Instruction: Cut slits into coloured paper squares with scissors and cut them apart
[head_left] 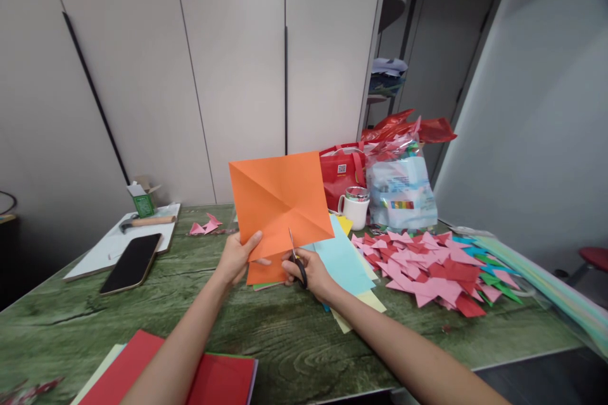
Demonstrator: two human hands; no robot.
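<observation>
A creased orange sheet of paper (pixel 280 193) is held up above the table by my left hand (pixel 240 256), thumb in front and fingers behind its lower left part. My right hand (pixel 308 272) grips black-handled scissors (pixel 300 269). Their blades point up at the sheet's lower edge, near the middle where the creases meet. Whether the blades are cutting into the paper I cannot tell. Beneath the hands lie another orange sheet (pixel 263 274) and a light blue sheet (pixel 344 259), with yellow sheets partly under the blue one.
Folded pink and red paper pieces (pixel 427 266) are heaped on the right. Behind them stand a white mug (pixel 355 207), a red bag (pixel 339 177) and a filled plastic bag (pixel 401 190). At left are a phone (pixel 132 262), a hammer (pixel 147 221) and a small green box (pixel 142 199). Red paper (pixel 228 380) lies in front.
</observation>
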